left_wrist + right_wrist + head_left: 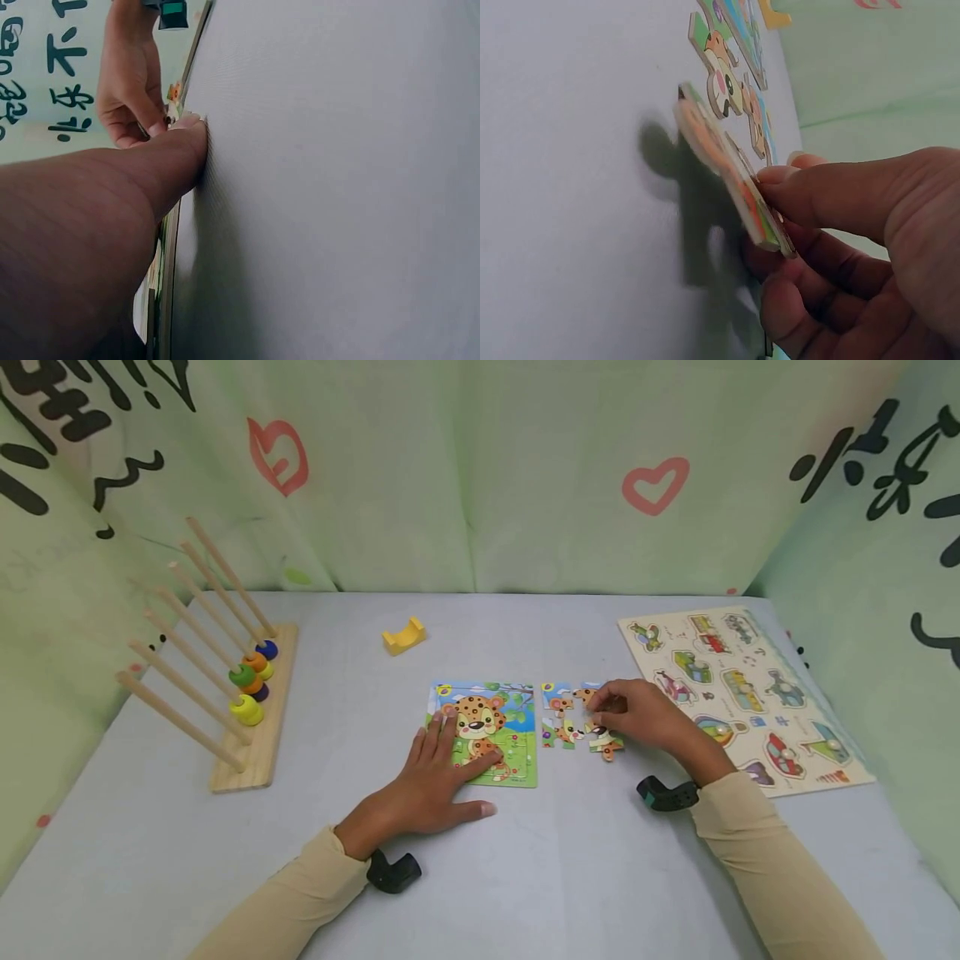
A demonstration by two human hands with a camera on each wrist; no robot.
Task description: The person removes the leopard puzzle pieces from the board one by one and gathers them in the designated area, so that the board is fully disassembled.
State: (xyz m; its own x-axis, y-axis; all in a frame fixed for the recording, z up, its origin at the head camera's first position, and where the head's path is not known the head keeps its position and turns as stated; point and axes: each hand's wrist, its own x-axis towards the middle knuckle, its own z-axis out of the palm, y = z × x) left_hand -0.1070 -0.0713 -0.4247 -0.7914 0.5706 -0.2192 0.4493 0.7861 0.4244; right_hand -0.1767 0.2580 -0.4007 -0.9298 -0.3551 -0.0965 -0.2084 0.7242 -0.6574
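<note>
My left hand lies spread over a leopard picture puzzle, fingers straight across its left and lower part. In the left wrist view, its thumb is stretched out low over the table. To the right of the puzzle, my right hand pinches a jigsaw piece printed in orange and green, tilted and raised off the cloth with its shadow beneath. Several loose jigsaw pieces with leopard faces and blue sky lie beside the puzzle, just left of that hand.
At the left stands a wooden peg rack with coloured beads low on its rods. A yellow curved block sits behind the puzzle. A large picture board lies at the right, under the right wrist. Printed curtains surround the table.
</note>
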